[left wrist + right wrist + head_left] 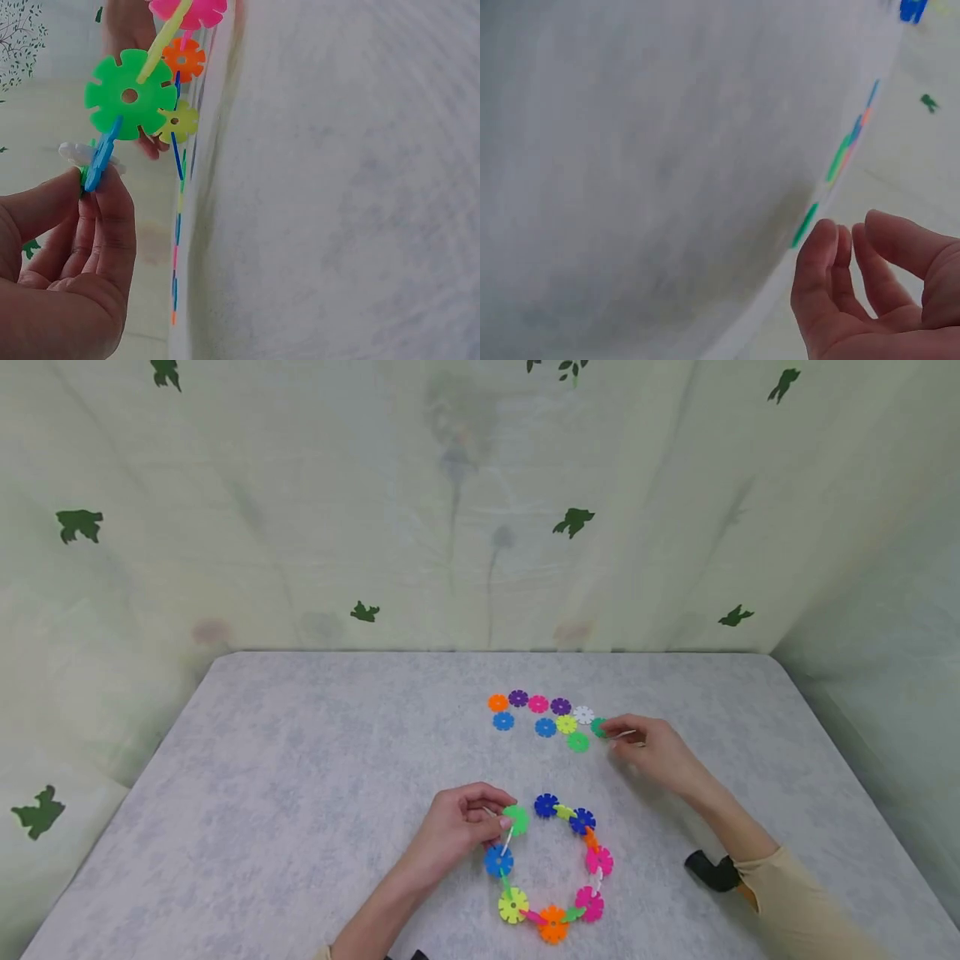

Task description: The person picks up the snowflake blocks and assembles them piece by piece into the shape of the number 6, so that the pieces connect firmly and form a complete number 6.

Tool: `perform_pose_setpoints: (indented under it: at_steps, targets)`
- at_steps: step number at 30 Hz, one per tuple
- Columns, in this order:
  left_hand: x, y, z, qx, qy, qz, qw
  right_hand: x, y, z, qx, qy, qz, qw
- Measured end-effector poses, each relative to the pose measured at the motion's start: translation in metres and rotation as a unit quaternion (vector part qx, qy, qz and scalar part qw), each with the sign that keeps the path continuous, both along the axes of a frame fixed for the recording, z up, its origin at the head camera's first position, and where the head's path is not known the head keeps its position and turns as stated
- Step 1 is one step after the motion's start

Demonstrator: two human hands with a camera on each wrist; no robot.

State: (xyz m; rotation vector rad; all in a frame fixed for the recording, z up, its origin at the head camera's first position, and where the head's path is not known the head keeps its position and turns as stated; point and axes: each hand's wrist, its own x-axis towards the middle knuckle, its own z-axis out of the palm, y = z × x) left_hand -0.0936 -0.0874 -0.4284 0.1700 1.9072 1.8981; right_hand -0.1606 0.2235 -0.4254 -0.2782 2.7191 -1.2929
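Observation:
Notched plastic flower discs are linked in a nearly closed ring, including an orange disc (553, 924) and a pink disc (589, 904). My left hand (461, 817) pinches the light green disc (516, 820) at one end of this chain. A dark blue disc (547, 806) forms the other end, across a small gap. In the left wrist view, thumb and fingers pinch pieces beside an edge-on blue disc (103, 155). My right hand (652, 747) reaches to a loose green disc (598, 727). The right wrist view shows its thumb and fingers apart, nothing between them.
Several loose discs lie farther back on the grey table (300, 793), among them an orange disc (498, 702), a white disc (583, 715) and a yellow disc (566, 724). A pale curtain (300, 510) with green leaf shapes hangs behind the table's far edge.

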Motion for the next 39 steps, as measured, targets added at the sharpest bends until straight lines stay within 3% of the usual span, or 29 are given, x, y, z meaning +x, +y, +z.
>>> perform_pose_setpoints:
  at_steps: [9,17,26,39]
  targets:
    - [0.000,0.000,-0.001,0.003,-0.006,-0.003,1.0000,-0.037,0.013,-0.011,0.039,-0.050,0.010,0.9980]
    - [0.002,0.000,0.000,0.006,-0.005,-0.013,0.9999,-0.042,0.010,-0.011,0.041,-0.056,-0.001,0.9976]
    - [0.001,0.000,0.001,0.008,0.002,-0.013,0.9999,-0.029,0.008,-0.006,0.031,-0.042,-0.015,0.9985]
    - [0.000,0.000,0.001,-0.001,-0.012,-0.006,0.9999,0.024,-0.016,0.005,-0.049,0.003,-0.008,0.9987]
